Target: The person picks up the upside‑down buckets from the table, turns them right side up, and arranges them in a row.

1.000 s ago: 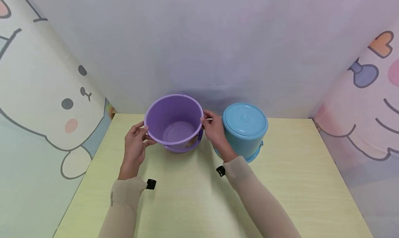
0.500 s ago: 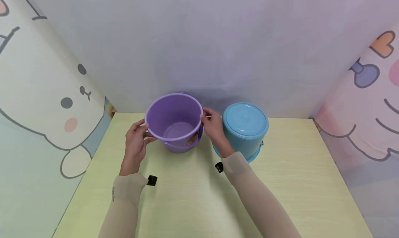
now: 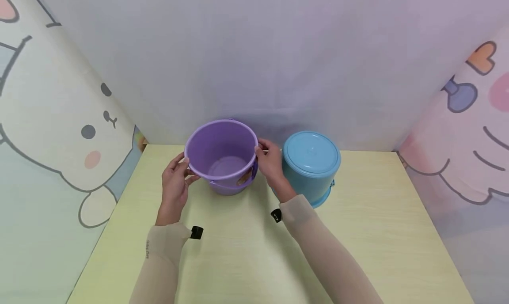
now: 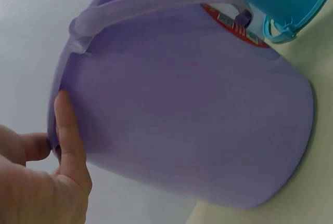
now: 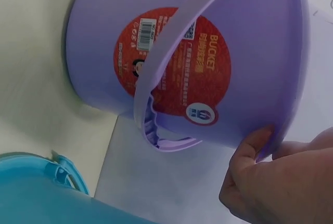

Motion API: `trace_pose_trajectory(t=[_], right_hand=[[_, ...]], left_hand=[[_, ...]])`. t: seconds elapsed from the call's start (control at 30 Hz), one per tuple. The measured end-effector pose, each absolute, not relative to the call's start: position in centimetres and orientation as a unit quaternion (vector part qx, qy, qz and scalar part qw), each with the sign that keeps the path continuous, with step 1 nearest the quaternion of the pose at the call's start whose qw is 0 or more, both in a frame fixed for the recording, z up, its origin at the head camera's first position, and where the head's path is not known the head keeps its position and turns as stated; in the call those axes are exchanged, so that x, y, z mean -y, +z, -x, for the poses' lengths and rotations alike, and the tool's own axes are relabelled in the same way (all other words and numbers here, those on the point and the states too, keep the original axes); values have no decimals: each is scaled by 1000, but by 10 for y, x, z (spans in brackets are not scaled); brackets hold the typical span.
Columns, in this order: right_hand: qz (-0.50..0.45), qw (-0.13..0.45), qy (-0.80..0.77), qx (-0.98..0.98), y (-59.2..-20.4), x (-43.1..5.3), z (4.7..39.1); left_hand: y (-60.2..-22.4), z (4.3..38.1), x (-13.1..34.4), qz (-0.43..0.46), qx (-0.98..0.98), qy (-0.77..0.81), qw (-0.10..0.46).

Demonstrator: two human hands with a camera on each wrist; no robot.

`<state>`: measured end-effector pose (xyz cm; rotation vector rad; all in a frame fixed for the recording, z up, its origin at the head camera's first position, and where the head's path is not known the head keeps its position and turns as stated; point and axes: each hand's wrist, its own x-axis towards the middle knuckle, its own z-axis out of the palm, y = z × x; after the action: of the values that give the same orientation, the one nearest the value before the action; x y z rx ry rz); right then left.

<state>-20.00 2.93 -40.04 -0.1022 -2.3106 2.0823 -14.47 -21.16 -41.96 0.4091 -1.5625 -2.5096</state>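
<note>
A purple bucket [image 3: 228, 165], uncovered and with nothing seen inside, stands upright at the back of the table, left of centre. My left hand [image 3: 174, 184] pinches its rim on the left, thumb outside the edge and fingers below it in the left wrist view. On the opposite side my right hand [image 3: 271, 161] pinches the rim between thumb and fingers. The bucket's handle [image 5: 166, 52] hangs down across a round red label [image 5: 208, 78]. Close to the right hand stands a light blue bucket [image 3: 310, 187] with a blue lid [image 3: 313, 153] on top.
The pale wooden table [image 3: 234, 260] runs back to a plain light wall [image 3: 258, 56]. Cartoon-printed side panels [image 3: 51, 118] stand left and right. The blue bucket's handle [image 5: 73, 174] rests low around its base.
The purple bucket has turned slightly in my hands, its handle and label shifting a little along the front. Both hands keep their hold on the rim. The blue bucket has stayed put.
</note>
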Motion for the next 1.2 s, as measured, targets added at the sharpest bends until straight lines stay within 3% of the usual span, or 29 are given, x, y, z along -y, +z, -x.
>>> trace_pose_trajectory(t=[0.4, 0.6, 0.9, 1.2], right_hand=[[1, -41, 710, 703, -423, -52, 165], [-55, -74, 701, 708, -438, -76, 143], [-71, -64, 683, 724, -454, -106, 116], [-77, -60, 670, 736, -465, -131, 103]], left_hand=[[-432, 124, 194, -152, 568, -796, 145], [-444, 112, 178, -157, 582, -786, 141], [-466, 93, 153, -168, 617, -754, 149], [-475, 76, 129, -116, 640, -744, 153]])
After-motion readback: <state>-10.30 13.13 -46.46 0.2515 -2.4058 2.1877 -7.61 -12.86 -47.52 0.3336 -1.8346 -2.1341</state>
